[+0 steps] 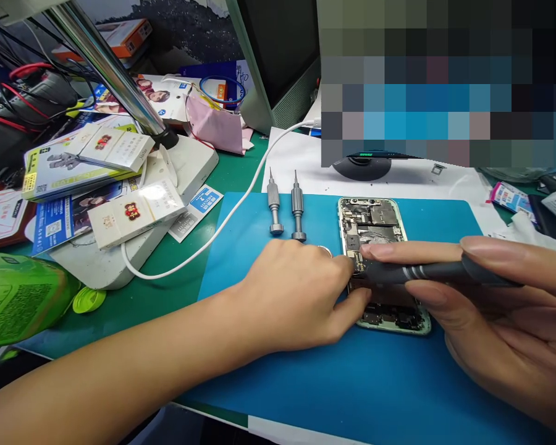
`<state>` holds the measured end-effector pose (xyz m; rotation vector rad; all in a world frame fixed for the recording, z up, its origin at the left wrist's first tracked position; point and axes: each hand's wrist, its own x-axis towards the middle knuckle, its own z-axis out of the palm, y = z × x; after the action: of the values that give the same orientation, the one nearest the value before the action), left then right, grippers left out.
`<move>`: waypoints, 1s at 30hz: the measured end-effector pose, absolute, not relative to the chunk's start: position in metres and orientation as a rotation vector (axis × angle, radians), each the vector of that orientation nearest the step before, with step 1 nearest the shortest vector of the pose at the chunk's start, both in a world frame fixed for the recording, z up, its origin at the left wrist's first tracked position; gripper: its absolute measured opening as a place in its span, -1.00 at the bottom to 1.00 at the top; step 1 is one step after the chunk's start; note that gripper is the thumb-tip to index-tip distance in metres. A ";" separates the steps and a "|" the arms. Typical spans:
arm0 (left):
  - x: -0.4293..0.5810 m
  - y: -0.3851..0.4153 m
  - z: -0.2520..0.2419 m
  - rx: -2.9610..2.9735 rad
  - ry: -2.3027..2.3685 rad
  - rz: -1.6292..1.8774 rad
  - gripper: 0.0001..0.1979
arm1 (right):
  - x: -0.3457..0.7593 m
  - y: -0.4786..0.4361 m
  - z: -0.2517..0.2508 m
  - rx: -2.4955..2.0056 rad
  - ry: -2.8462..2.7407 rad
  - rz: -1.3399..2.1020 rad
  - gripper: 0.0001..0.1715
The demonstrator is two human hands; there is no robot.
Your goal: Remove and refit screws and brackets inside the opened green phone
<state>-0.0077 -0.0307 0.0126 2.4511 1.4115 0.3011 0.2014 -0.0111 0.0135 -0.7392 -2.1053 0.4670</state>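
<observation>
An opened smartphone [383,235] lies on a blue mat, its circuit boards and inner parts exposed in a pale green frame. My left hand [301,290] is closed at the phone's left edge, its thumb and curled index finger over the frame; the other fingertips are hidden. In my right hand [486,309] is a slim black tool [426,272] with pale rings, pinched between thumb and fingers. Its dark end reaches the phone's inside beside my left fingers, where the exact contact is hidden. Two grey precision screwdrivers [297,207] stand behind my left hand, tips upward.
A white cable [241,213] crosses the green table left of the blue mat [296,395]. Cigarette packs [136,211] and boxes crowd a white stand base with a metal pole [115,68]. At left lies a green package [23,300]; a monitor [278,55] stands behind.
</observation>
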 end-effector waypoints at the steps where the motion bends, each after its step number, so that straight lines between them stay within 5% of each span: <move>1: -0.008 -0.030 0.013 2.452 1.412 0.296 -0.66 | 0.203 -0.011 0.013 -0.719 -2.154 0.417 -0.15; 10: -0.008 -0.028 0.014 2.461 1.413 0.283 -0.64 | 0.208 -0.004 0.003 -0.635 -2.216 0.282 0.06; 18: -0.009 -0.026 0.016 2.458 1.399 0.252 -0.64 | 0.207 -0.009 0.001 -0.640 -2.211 0.412 0.04; 23: -0.010 -0.026 0.016 2.458 1.403 0.246 -0.65 | 0.214 -0.010 -0.005 -0.805 -2.217 0.357 -0.46; 27: -0.009 -0.026 0.018 2.450 1.406 0.213 -0.65 | 0.213 -0.009 -0.008 -0.733 -2.215 0.396 0.00; 30: -0.010 -0.026 0.019 2.441 1.392 0.208 -0.62 | 0.208 -0.011 -0.006 -0.810 -2.152 0.429 0.00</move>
<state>-0.0098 -0.0259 0.0191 2.4408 1.3916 0.2077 0.2080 -0.0110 -0.0061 -0.8097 -2.1521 0.4286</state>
